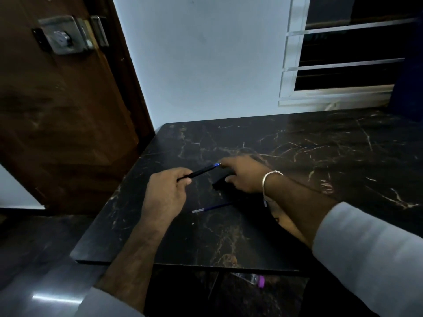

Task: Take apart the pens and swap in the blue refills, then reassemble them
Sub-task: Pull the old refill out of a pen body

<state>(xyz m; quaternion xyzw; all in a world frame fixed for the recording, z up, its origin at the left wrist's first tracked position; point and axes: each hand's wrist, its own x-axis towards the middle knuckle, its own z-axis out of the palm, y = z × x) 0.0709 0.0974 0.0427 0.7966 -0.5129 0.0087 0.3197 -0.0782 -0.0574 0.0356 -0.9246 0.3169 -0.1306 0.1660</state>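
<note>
**Refill going into the barrel: where it can slip**

Nearest on the dark marble table lies a loose blue refill, its right end lost under the right forearm; a sweep of that arm could roll it off the edge. Further in, the left hand is closed around the lower end of a black pen barrel, which tilts up to the right. The right hand meets its blue tip; whether the fingers pinch it cannot be told. Misalignment there could bend or jam the refill. A dark object beneath the right palm is unreadable against the tabletop, and small parts could vanish on this surface.
</note>
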